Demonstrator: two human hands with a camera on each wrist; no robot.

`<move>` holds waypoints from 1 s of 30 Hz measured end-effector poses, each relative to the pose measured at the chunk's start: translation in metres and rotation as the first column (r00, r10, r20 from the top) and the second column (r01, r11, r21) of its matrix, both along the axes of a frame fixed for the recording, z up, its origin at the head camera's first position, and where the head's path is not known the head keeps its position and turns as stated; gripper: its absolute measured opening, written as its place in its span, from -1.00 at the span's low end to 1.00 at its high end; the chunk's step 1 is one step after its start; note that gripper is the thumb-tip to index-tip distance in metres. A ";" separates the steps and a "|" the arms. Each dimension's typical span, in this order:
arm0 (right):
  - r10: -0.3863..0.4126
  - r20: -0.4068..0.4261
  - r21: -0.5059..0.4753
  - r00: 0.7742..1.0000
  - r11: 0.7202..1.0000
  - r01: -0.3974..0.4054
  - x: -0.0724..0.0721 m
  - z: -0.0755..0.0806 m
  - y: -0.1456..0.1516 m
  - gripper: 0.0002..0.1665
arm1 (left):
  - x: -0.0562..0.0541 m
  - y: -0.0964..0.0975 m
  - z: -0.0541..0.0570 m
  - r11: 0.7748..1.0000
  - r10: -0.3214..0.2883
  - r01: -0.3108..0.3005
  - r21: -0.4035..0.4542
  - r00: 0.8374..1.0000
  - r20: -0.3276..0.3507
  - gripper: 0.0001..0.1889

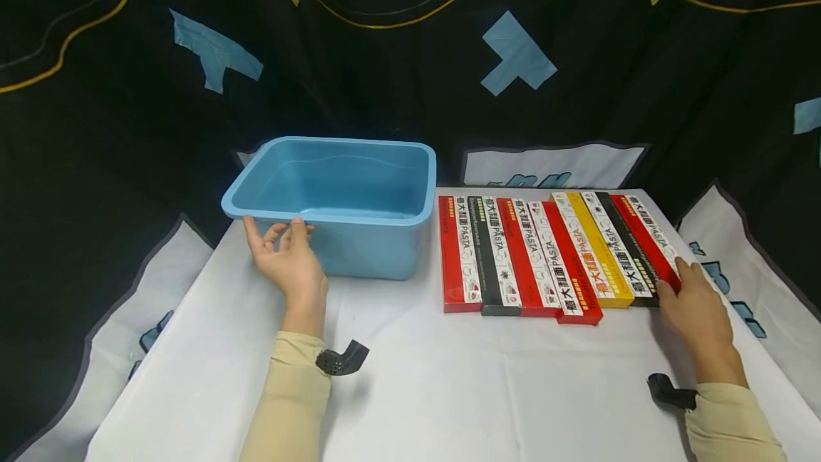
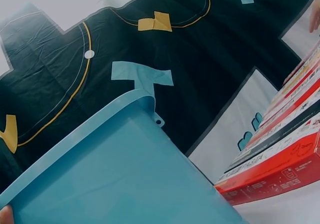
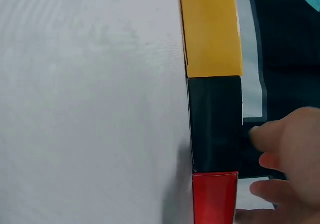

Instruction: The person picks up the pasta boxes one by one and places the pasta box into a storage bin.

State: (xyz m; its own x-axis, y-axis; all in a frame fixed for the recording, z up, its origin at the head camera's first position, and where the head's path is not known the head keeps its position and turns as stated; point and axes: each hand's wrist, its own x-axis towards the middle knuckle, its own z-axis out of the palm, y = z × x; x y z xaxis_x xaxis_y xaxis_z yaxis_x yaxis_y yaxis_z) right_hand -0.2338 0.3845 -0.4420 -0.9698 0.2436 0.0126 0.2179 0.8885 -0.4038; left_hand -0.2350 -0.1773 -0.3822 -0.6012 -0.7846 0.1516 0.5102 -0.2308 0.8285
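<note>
A blue plastic basin (image 1: 359,248) stands at the back left of the white table. My left hand (image 1: 291,262) is at its near rim, fingertips touching just below the edge; in the left wrist view only a fingertip (image 2: 6,216) shows at the rim. To the right, several pasta boxes (image 1: 507,255) in red, black and yellow lie flat side by side. My right hand (image 1: 699,309) is at the near end of the rightmost red pasta box (image 1: 644,237), thumb and fingers apart. The right wrist view shows the fingers spread beside the black pasta box (image 3: 215,124) and the red one.
White cloth covers the table (image 1: 449,376). Behind it hangs a dark curtain (image 1: 398,84) with blue tape pieces (image 1: 519,55) and yellow cords. White printed panels (image 1: 551,166) show at the table's back and sides. A black wrist camera (image 1: 343,358) sits on each sleeve.
</note>
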 end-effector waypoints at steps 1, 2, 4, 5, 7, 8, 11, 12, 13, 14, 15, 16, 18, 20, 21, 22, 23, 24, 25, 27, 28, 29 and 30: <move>-0.002 0.007 -0.002 1.000 1.000 0.002 0.000 -0.001 0.002 -0.14 | 0.000 0.001 0.000 1.000 0.002 -0.002 0.005 1.000 -0.008 -0.13; -0.003 0.010 -0.006 1.000 1.000 0.003 -0.001 -0.002 0.004 -0.14 | 0.000 0.001 -0.001 1.000 0.002 -0.002 0.009 1.000 -0.016 -0.13; -0.010 0.018 -0.014 1.000 1.000 0.011 -0.002 -0.002 0.007 -0.12 | 0.001 0.002 -0.001 1.000 0.007 -0.006 0.014 0.999 -0.032 -0.12; -0.011 0.021 -0.014 1.000 1.000 0.012 -0.003 -0.002 0.009 -0.11 | 0.002 0.002 -0.001 1.000 0.009 -0.009 0.017 0.999 -0.035 -0.12; -0.020 0.050 -0.029 0.999 0.999 0.021 -0.004 -0.001 0.014 -0.06 | 0.002 0.003 -0.001 1.000 0.014 -0.013 0.019 0.999 -0.036 -0.13; -0.021 0.067 -0.036 0.998 0.999 0.023 -0.004 -0.001 0.018 -0.04 | 0.002 0.003 -0.001 1.000 0.014 -0.013 0.021 0.999 -0.035 -0.13; -0.025 0.130 -0.050 0.991 0.998 0.032 -0.004 -0.003 0.027 0.02 | 0.003 0.004 -0.001 1.000 0.011 -0.011 0.023 1.000 -0.025 -0.13; -0.030 0.150 -0.060 0.988 0.997 0.039 -0.003 -0.003 0.031 0.03 | 0.003 0.004 -0.001 1.000 0.010 -0.010 0.023 1.000 -0.021 -0.13; -0.034 0.160 -0.069 0.986 0.997 0.046 -0.003 -0.004 0.034 0.04 | 0.003 0.004 0.000 1.000 0.009 -0.009 0.025 1.000 -0.019 -0.13; -0.039 0.169 -0.077 0.985 0.996 0.052 -0.002 -0.005 0.037 0.05 | 0.003 0.004 0.000 1.000 0.008 -0.008 0.025 1.000 -0.016 -0.14; -0.040 0.175 -0.089 0.984 0.994 0.056 -0.001 -0.006 0.040 0.06 | 0.003 0.004 0.000 1.000 0.008 -0.008 0.023 1.000 -0.013 -0.14; -0.031 0.169 -0.094 0.985 0.994 0.047 -0.001 -0.007 0.043 0.05 | 0.003 0.004 0.000 1.000 0.008 -0.007 0.021 1.000 -0.010 -0.14; -0.018 0.181 -0.126 0.983 0.991 0.041 0.000 -0.007 0.048 0.07 | 0.003 0.004 0.001 1.000 0.007 -0.007 0.015 1.000 -0.003 -0.14; -0.002 0.201 -0.154 0.980 0.987 0.034 0.000 -0.007 0.052 0.10 | 0.003 0.004 0.002 1.000 0.004 -0.004 0.013 1.000 0.002 -0.14; 0.005 0.217 -0.177 0.976 0.984 0.034 0.000 -0.006 0.054 0.12 | 0.004 0.004 0.002 1.000 0.003 -0.003 0.012 1.000 0.006 -0.14; 0.009 0.229 -0.185 0.973 0.982 0.035 0.000 -0.006 0.055 0.13 | 0.004 0.004 0.002 1.000 0.001 -0.001 0.013 1.000 0.008 -0.13; 0.001 0.245 -0.192 0.970 0.980 0.048 0.001 -0.005 0.057 0.15 | 0.004 0.004 0.002 1.000 0.000 0.000 0.014 1.000 0.012 -0.13; -0.008 0.253 -0.194 0.967 0.979 0.059 0.001 -0.005 0.058 0.16 | 0.004 0.004 0.002 1.000 -0.002 0.002 0.017 1.000 0.011 -0.13; -0.016 0.248 -0.194 0.969 0.979 0.066 0.001 -0.005 0.058 0.16 | 0.004 0.004 0.002 1.000 -0.002 0.001 0.020 1.000 0.012 -0.12; -0.040 0.234 -0.181 0.971 0.980 0.083 0.001 -0.005 0.059 0.14 | 0.004 0.004 0.001 1.000 -0.002 0.002 0.023 1.000 0.010 -0.12; -0.048 0.218 -0.154 0.975 0.985 0.083 0.001 -0.005 0.058 0.14 | 0.004 0.004 0.001 1.000 -0.002 0.002 0.024 1.000 0.008 -0.12; -0.057 0.208 -0.138 0.976 0.987 0.087 0.001 -0.005 0.057 0.15 | 0.004 0.004 0.001 1.000 -0.001 0.001 0.023 1.000 0.007 -0.13; -0.062 0.198 -0.127 0.978 0.988 0.089 0.001 -0.006 0.056 0.16 | 0.004 0.004 0.000 1.000 0.001 -0.001 0.023 1.000 0.004 -0.13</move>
State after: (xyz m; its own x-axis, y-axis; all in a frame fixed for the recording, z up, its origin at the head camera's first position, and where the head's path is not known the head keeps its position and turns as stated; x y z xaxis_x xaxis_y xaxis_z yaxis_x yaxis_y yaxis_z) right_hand -0.2331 0.4407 -0.4477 -0.9294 0.3028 -0.2110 0.3678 0.8068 -0.4623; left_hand -0.2306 -0.1736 -0.3817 -0.6013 -0.7882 0.1308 0.5069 -0.2498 0.8250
